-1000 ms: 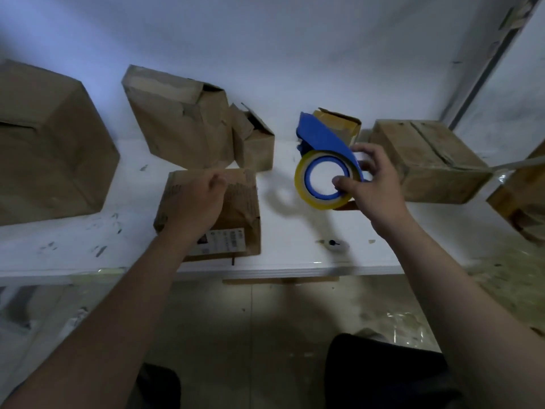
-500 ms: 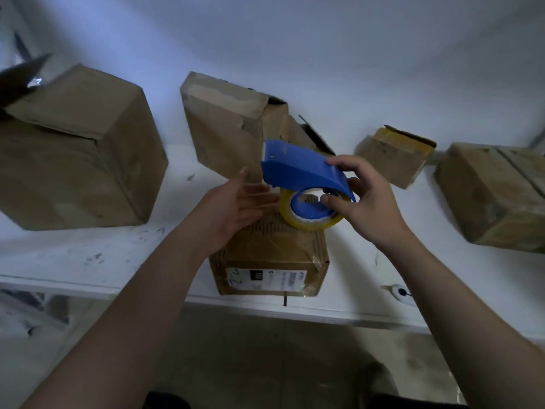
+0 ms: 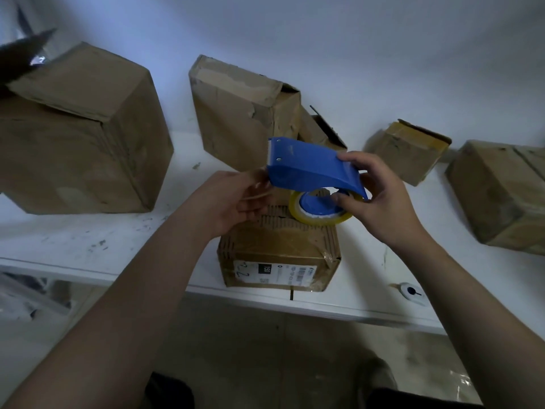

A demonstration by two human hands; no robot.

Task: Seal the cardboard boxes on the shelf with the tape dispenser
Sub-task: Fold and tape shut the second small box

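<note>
**Two hands at the tape dispenser (image 3: 309, 169), over a labelled box (image 3: 280, 249)**

The blue dispenser lies with its long axis across the view. Its toothed cutter end points toward the left hand (image 3: 230, 202) and tilts slightly up, and the yellowish tape roll (image 3: 318, 214) hangs beneath. The right hand (image 3: 380, 202) grips its rear, fingers over the top and thumb at the roll's hub. The left hand's fingers curl at the cutter end; whether they pinch tape is unclear in the dim light.

The labelled box sits closed directly under both hands, at the shelf (image 3: 88, 246) edge. Beyond the hands stand a tall box (image 3: 239, 113) and an open-flapped box (image 3: 321, 131), its inside too dark to see.
</note>
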